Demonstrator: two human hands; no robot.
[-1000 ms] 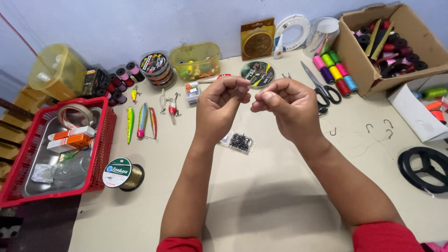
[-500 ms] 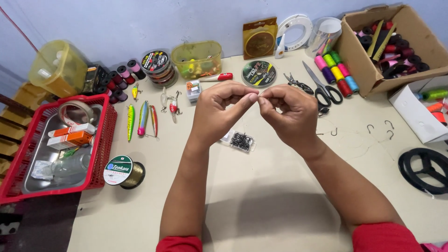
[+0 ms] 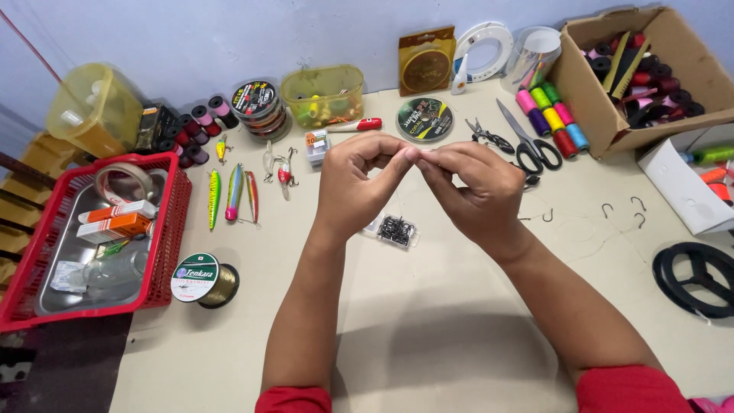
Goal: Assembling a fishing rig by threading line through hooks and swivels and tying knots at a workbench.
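Both grips pinch shut as I watch: left hand point(image 3: 353, 183) and right hand point(image 3: 472, 187) meet fingertip to fingertip above the hooks point(image 3: 396, 229) on the worktop point(image 3: 428, 321), perhaps holding fine line.

Your left hand point(image 3: 353, 183) and right hand point(image 3: 472, 191) meet at the centre of the frame, fingertips pinched together just above the middle of the table point(image 3: 428, 336); whatever sits between them is too small to make out. Directly below them lies a small clear packet of dark hooks point(image 3: 397, 230). Toward the left you have a row of fishing lures point(image 3: 233, 191), with a spool of line point(image 3: 202, 278) lower down beside a red basket point(image 3: 174, 229). Scissors point(image 3: 526, 139) lie at upper right of centre, near a row of coloured thread spools point(image 3: 552, 121) and an open cardboard box point(image 3: 596, 99). A few loose hooks point(image 3: 621, 213) rest at right.
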